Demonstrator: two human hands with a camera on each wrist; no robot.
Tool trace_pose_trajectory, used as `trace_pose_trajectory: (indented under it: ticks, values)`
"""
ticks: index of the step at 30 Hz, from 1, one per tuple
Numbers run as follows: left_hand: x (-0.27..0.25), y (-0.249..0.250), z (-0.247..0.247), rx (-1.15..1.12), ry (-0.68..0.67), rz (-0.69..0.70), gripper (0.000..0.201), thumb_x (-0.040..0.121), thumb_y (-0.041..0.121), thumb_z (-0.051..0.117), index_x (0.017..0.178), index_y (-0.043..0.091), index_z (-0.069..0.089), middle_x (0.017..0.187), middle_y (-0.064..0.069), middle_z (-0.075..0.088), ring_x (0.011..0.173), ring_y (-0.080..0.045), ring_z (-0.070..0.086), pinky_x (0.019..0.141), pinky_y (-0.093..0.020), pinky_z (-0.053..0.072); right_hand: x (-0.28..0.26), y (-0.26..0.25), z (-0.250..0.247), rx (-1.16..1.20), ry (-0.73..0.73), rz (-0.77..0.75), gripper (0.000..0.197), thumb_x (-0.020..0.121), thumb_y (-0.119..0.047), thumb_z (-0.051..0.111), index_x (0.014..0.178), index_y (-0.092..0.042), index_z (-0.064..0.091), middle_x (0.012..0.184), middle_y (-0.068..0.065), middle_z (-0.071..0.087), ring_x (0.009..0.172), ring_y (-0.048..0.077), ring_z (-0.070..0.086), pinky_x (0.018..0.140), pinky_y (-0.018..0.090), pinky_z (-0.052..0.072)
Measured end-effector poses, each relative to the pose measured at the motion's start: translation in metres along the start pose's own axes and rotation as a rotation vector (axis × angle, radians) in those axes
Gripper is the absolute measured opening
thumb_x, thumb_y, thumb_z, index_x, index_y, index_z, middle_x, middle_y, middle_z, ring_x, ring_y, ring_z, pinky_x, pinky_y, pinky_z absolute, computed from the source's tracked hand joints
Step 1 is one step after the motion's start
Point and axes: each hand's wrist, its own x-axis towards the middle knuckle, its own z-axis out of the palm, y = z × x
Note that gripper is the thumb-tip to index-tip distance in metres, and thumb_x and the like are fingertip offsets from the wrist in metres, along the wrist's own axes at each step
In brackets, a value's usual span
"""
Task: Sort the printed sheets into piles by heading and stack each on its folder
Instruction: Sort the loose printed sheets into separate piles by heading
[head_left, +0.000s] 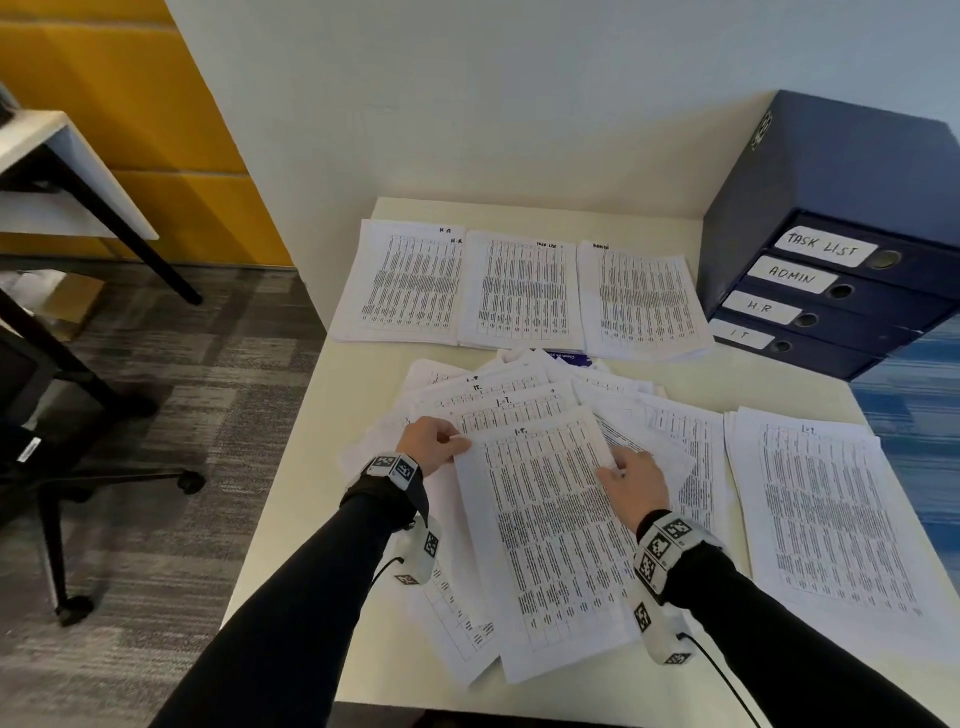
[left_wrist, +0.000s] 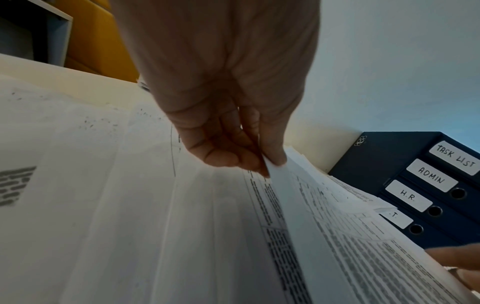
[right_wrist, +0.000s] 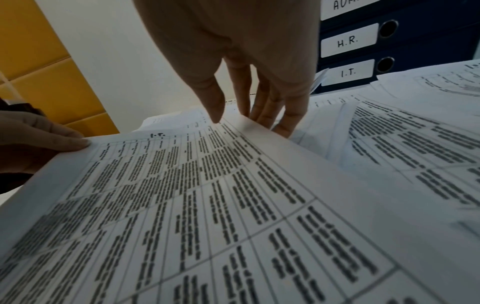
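A: Status of the white printed table sheet headed "I.T." (head_left: 545, 525)?

B: Lifted off the loose unsorted heap (head_left: 498, 395) mid-worktop. Left hand (head_left: 431, 444) pinches its top corner; right hand (head_left: 631, 480) has its fingers (right_wrist: 262, 111) tucked under the right edge, thumb on top, likely to separate it cleanly.

A: Destination?

B: Judged the matching "I.T." pile (head_left: 826, 519) at right. Rear piles read "H.R" (head_left: 405, 283) and "ADMIN" (head_left: 644, 301). Dark blue binders (head_left: 831, 291) are labelled TASK LIST, ADMIN, H.R, I.T
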Motion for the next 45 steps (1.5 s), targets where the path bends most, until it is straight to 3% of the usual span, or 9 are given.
trace_pose_trajectory:
  ticks: [9, 15, 20, 23, 29, 33, 37, 42, 45]
  values:
    - [-0.002, -0.004, 0.001, 0.017, 0.012, -0.022, 0.019, 0.090, 0.027, 0.063, 0.079, 0.011, 0.063, 0.062, 0.006, 0.060, 0.057, -0.005, 0.055, 0.056, -0.015, 0.040, -0.008, -0.007, 0.002, -0.067, 0.034, -0.016, 0.041, 0.097, -0.022, 0.046, 0.136, -0.010, 0.047, 0.135, 0.011, 0.043, 0.112, 0.025, 0.054, 0.096, 0.035, 0.042]
    - [-0.003, -0.006, 0.004, -0.017, 0.031, -0.041, 0.017, 0.089, 0.023, 0.064, 0.081, 0.008, 0.063, 0.062, 0.004, 0.059, 0.056, -0.004, 0.055, 0.054, -0.012, 0.039, -0.003, -0.007, 0.006, 0.048, 0.122, -0.008, 0.014, 0.086, -0.025, 0.063, 0.095, -0.017, 0.056, 0.095, 0.002, 0.056, 0.092, 0.021, 0.054, 0.085, 0.037, 0.046]
    - [-0.003, -0.010, 0.004, -0.056, 0.067, -0.086, 0.027, 0.092, 0.032, 0.059, 0.081, 0.008, 0.064, 0.062, 0.002, 0.060, 0.055, -0.008, 0.057, 0.060, -0.018, 0.046, -0.005, -0.005, 0.001, 0.078, 0.028, 0.016, 0.030, 0.086, -0.028, 0.065, 0.069, -0.017, 0.043, 0.065, -0.003, 0.047, 0.059, 0.013, 0.044, 0.055, 0.025, 0.035]
    - [-0.001, -0.013, 0.004, -0.066, 0.053, -0.110, 0.033, 0.093, 0.038, 0.056, 0.081, 0.007, 0.064, 0.064, 0.000, 0.063, 0.058, -0.012, 0.059, 0.070, -0.027, 0.052, -0.004, 0.006, -0.008, 0.050, -0.078, 0.018, 0.034, 0.085, -0.027, 0.067, 0.065, -0.016, 0.041, 0.064, -0.001, 0.045, 0.061, 0.016, 0.044, 0.058, 0.026, 0.035]
    - [0.001, -0.011, 0.005, -0.042, 0.009, -0.081, 0.009, 0.089, 0.020, 0.063, 0.084, 0.012, 0.062, 0.063, 0.001, 0.059, 0.056, -0.011, 0.056, 0.068, -0.025, 0.049, -0.005, 0.018, -0.023, 0.017, -0.162, 0.052, 0.020, 0.091, -0.022, 0.057, 0.104, -0.007, 0.059, 0.095, 0.008, 0.058, 0.095, 0.027, 0.056, 0.069, 0.024, 0.040]
    - [0.002, -0.010, 0.002, -0.054, -0.037, -0.010, 0.003, 0.090, 0.015, 0.061, 0.087, 0.014, 0.060, 0.069, -0.002, 0.059, 0.059, -0.016, 0.058, 0.073, -0.031, 0.054, -0.004, -0.001, -0.022, 0.181, -0.111, 0.086, 0.020, 0.090, -0.011, 0.057, 0.109, -0.005, 0.058, 0.093, 0.005, 0.060, 0.084, 0.021, 0.054, 0.062, 0.022, 0.041]
    - [0.004, -0.009, -0.002, -0.146, -0.034, 0.004, 0.003, 0.089, 0.014, 0.063, 0.091, 0.013, 0.060, 0.078, -0.006, 0.058, 0.070, -0.023, 0.059, 0.071, -0.031, 0.057, 0.004, -0.012, -0.014, 0.212, -0.088, 0.107, 0.039, 0.088, -0.011, 0.058, 0.126, -0.008, 0.050, 0.117, 0.009, 0.058, 0.094, 0.022, 0.054, 0.080, 0.026, 0.041]
    - [0.019, -0.010, -0.005, 0.215, 0.121, 0.028, 0.035, 0.091, 0.015, 0.052, 0.127, 0.017, 0.051, 0.126, -0.010, 0.044, 0.111, -0.030, 0.047, 0.096, -0.037, 0.041, 0.015, -0.026, -0.016, 0.278, -0.021, 0.110, 0.045, 0.086, -0.002, 0.056, 0.126, -0.010, 0.038, 0.106, 0.014, 0.059, 0.081, 0.024, 0.055, 0.073, 0.031, 0.047]
    - [0.024, -0.003, -0.008, 0.408, 0.096, -0.053, 0.046, 0.093, 0.016, 0.048, 0.137, 0.018, 0.038, 0.136, -0.008, 0.037, 0.124, -0.032, 0.034, 0.099, -0.044, 0.040, 0.018, -0.034, -0.017, 0.230, -0.063, 0.090, 0.049, 0.086, 0.000, 0.055, 0.132, -0.009, 0.039, 0.119, 0.015, 0.055, 0.103, 0.030, 0.055, 0.078, 0.026, 0.040]
